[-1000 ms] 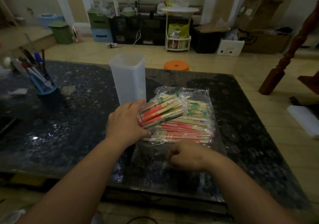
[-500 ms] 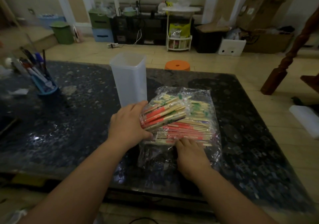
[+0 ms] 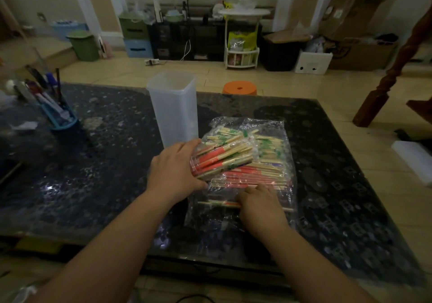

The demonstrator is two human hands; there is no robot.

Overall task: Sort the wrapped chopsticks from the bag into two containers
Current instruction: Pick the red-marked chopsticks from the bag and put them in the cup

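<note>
A clear plastic bag point(image 3: 284, 137) full of wrapped chopsticks lies on the dark stone table point(image 3: 98, 167). My left hand point(image 3: 174, 172) grips a bundle of red-wrapped chopsticks point(image 3: 222, 159), tilted up above the bag. My right hand point(image 3: 260, 205) lies on the bag's near part with its fingers on a single wrapped pair point(image 3: 217, 203) pulled out from the pile. More red- and green-wrapped chopsticks point(image 3: 261, 173) stay in the bag. A tall translucent square container point(image 3: 173, 108) stands upright just behind my left hand. I see no second such container.
A blue holder with pens point(image 3: 59, 116) stands at the table's left. A crumpled bit of paper point(image 3: 24, 125) lies beside it. An orange stool point(image 3: 239, 87) sits beyond the far table edge. A wooden post point(image 3: 397, 59) rises at the right.
My right hand has moved from a curled rest at the bag's near edge up onto the chopstick pile, then drawn one wrapped pair toward me. My left hand keeps the red bundle.
</note>
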